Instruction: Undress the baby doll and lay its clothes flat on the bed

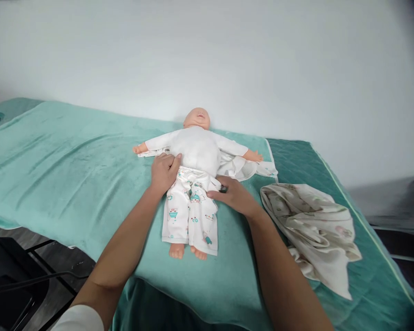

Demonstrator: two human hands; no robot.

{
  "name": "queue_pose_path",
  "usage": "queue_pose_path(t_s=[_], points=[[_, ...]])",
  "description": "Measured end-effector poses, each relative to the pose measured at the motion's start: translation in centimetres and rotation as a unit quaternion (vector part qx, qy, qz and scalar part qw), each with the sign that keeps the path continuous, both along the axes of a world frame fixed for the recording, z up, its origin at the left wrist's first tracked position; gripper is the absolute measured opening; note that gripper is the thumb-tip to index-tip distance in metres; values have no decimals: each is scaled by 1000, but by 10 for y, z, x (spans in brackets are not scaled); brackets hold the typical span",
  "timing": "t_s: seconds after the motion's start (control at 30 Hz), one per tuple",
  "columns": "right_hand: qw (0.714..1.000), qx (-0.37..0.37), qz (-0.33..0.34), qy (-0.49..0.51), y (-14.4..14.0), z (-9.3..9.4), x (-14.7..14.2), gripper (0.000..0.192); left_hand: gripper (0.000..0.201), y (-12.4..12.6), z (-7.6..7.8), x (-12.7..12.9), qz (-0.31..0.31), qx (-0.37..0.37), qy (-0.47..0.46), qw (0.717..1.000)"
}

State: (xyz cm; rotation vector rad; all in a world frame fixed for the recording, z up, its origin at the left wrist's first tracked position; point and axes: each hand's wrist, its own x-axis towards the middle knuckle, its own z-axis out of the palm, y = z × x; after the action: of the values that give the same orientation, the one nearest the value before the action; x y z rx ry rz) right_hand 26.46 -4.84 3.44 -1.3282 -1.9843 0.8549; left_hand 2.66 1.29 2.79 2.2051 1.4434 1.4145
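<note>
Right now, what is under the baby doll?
Under the doll lies a teal blanket, and a white printed cloth peeks out beneath its arms. How far that cloth reaches under its back is hidden by the doll.

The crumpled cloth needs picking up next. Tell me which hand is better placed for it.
Right, probably. The right hand rests on the doll at the waistband of its printed trousers, on the side where the crumpled cloth lies. The left hand is across the doll, farther away.
</note>
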Motion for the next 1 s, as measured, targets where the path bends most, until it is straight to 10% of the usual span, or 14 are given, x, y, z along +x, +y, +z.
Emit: queue_pose_path(t_s=[0.43,0.77,1.0], points=[[993,2,-105,50,-4,-13,-5,53,31,-88,-12,-19,-43,-90,-86,991],[983,25,-97,156,0,-17,-8,36,24,-60,-8,-6,-76,-81,-98,989],[979,-50,-60,189,4,-18,-7,78,24,-26,-8,-1,-82,-87,-80,990]])
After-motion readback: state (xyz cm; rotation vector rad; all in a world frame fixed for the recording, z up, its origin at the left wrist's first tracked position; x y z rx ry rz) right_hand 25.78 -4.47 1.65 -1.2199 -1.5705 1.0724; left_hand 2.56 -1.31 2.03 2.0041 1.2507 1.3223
